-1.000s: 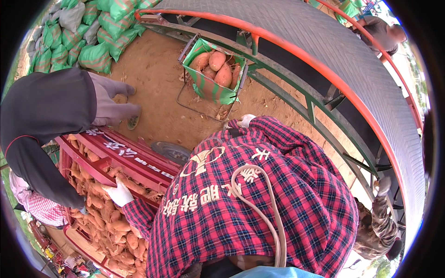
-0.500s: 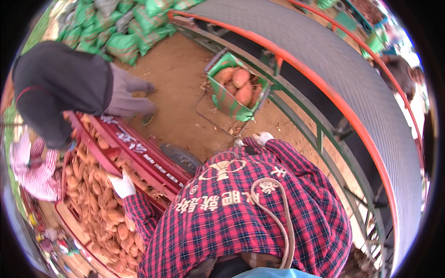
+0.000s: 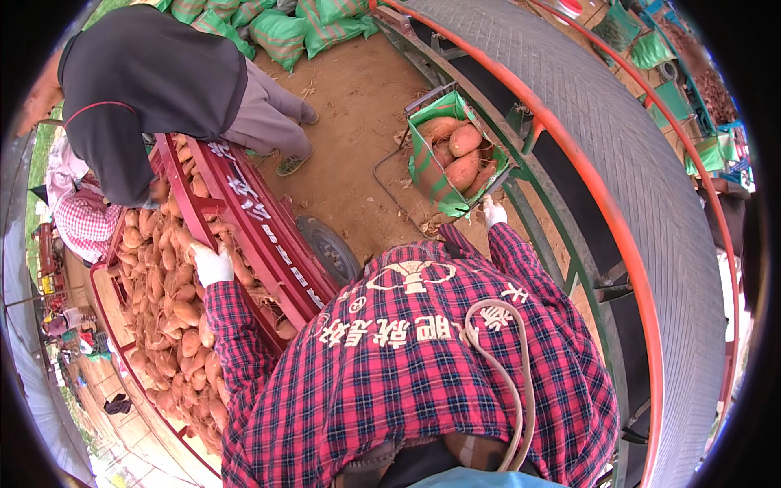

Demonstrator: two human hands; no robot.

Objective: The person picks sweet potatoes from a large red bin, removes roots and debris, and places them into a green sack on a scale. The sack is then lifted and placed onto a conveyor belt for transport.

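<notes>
My left hand (image 3: pixel 213 265), in a white glove, is over the heap of sweet potatoes (image 3: pixel 167 309) in the red trailer (image 3: pixel 268 213), beside its inner rail. Its thumb and fingers look apart, and nothing shows in it. My right hand (image 3: pixel 494 213), also gloved in white, is stretched forward at the near corner of a green striped bag (image 3: pixel 433 180). Its fingers are too small to make out, and whether it touches the bag or its frame cannot be told. Several large sweet potatoes (image 3: pixel 462 169) lie in the bag, which stands open in a metal frame (image 3: pixel 500 172).
A conveyor belt (image 3: pixel 602 106) with an orange rail (image 3: pixel 569 146) curves along my right. A person in a dark top (image 3: pixel 154 73) bends over the trailer at left, with another person in a checked sleeve (image 3: pixel 88 224) beyond. Filled green bags (image 3: pixel 281 37) are piled at the back.
My right hand has moved forward to the bag's near corner. My left hand stays over the sweet potatoes. The whole view has shifted, with the bag and trailer now farther right and higher.
</notes>
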